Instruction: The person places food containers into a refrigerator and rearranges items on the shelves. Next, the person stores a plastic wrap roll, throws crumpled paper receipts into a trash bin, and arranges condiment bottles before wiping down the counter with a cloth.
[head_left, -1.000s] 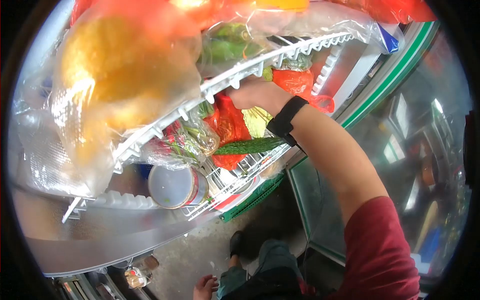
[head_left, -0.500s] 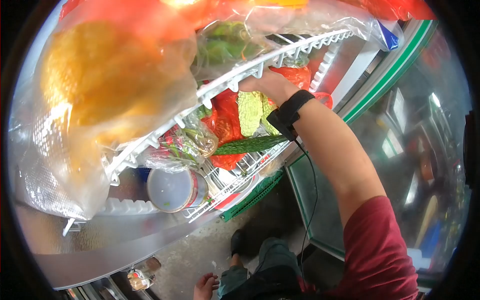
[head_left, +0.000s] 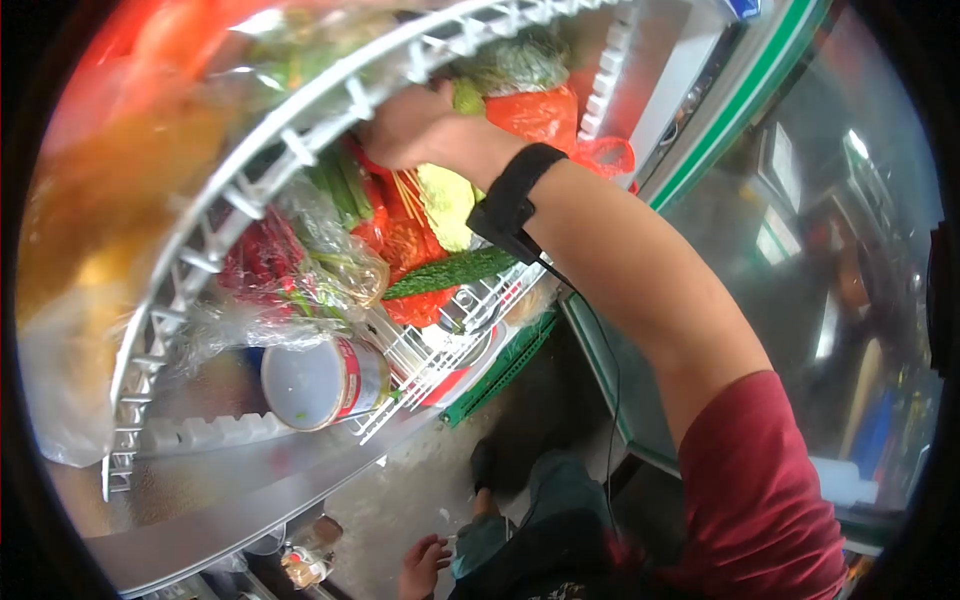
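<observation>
My right hand (head_left: pixel 410 125) reaches in under the upper white wire shelf (head_left: pixel 250 165), among vegetables; its fingers are hidden, so what they hold is not visible. Under its wrist lie a pale green wrinkled vegetable (head_left: pixel 447 205) and a red plastic bag (head_left: pixel 405 245) with thin sticks beside it. A dark green bumpy gourd (head_left: pixel 450 273) rests across the lower rack (head_left: pixel 410 365). Long green vegetables (head_left: pixel 342 187) are left of the hand. My left hand (head_left: pixel 425 562) hangs low near my leg, fingers loosely bent and apart, holding nothing.
A round tin (head_left: pixel 310 385) stands at the lower left of the fridge. Wrapped vegetables (head_left: pixel 300 255) lie above it. Blurred bags (head_left: pixel 130 200) sit on the upper shelf. A green crate (head_left: pixel 500 370) is below, and a glass door (head_left: pixel 740 260) with green edging is at right.
The view has shifted closer to the shelf. My right hand has moved left and deeper among the vegetables, showing the long green vegetables and thin sticks more clearly. My left hand stays low.
</observation>
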